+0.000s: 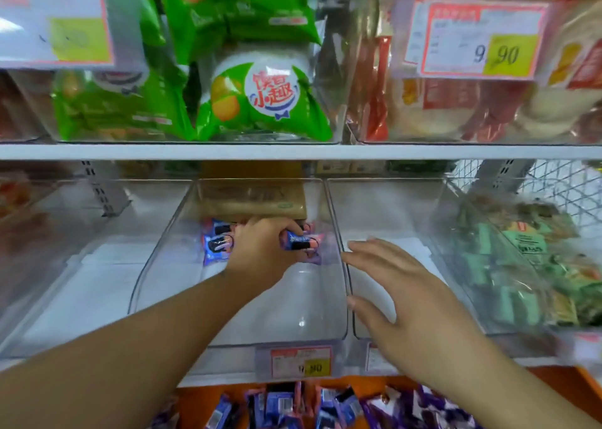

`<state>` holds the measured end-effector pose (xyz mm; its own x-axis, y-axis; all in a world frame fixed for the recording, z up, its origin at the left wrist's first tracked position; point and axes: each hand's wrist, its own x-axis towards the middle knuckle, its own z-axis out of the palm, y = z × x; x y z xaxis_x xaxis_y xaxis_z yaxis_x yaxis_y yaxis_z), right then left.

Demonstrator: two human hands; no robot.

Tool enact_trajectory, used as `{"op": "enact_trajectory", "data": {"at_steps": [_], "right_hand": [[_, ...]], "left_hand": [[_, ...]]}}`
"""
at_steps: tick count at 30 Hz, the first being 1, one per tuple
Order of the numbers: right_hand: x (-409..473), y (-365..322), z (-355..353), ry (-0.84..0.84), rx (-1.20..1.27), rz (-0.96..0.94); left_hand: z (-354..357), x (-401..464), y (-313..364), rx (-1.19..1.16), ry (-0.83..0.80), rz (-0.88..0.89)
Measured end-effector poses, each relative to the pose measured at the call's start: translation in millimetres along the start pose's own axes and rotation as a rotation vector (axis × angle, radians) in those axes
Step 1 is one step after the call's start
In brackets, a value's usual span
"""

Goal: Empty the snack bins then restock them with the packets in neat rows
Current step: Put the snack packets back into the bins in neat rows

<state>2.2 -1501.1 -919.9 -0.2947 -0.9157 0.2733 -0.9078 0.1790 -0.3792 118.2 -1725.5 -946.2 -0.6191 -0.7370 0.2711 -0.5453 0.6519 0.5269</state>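
A white shelf board point(293, 151) runs across the view from left to right. Above it, on the left, hangs a price card point(55, 21) with a yellow patch, too blurred to read. On the upper right another price card point(479, 37) reads 9.90 on its yellow patch. On the near edge of the lower shelf sits a small price tag point(301, 362), also with a yellow patch. At the far right a white wire mesh panel point(553, 187) stands behind the shelving. A brown cardboard box point(254, 194) lies at the far middle.
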Motion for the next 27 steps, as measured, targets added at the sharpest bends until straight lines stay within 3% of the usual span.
{"op": "enact_trajectory", "data": {"at_steps": [8,16,21,27], "right_hand": [[2,4,6,-0.011,0.016,-0.015],[-2,4,6,0.007,0.053,0.000],[-4,1,7,-0.001,0.079,0.021],[-15,-8,7,0.054,0.031,0.060]], "left_hand": [[44,33,-31,0.294,0.043,0.080],[45,33,-29,0.399,0.061,0.127],[31,18,-24,0.375,-0.025,0.102],[-24,-58,-9,0.072,0.047,0.174]]}}
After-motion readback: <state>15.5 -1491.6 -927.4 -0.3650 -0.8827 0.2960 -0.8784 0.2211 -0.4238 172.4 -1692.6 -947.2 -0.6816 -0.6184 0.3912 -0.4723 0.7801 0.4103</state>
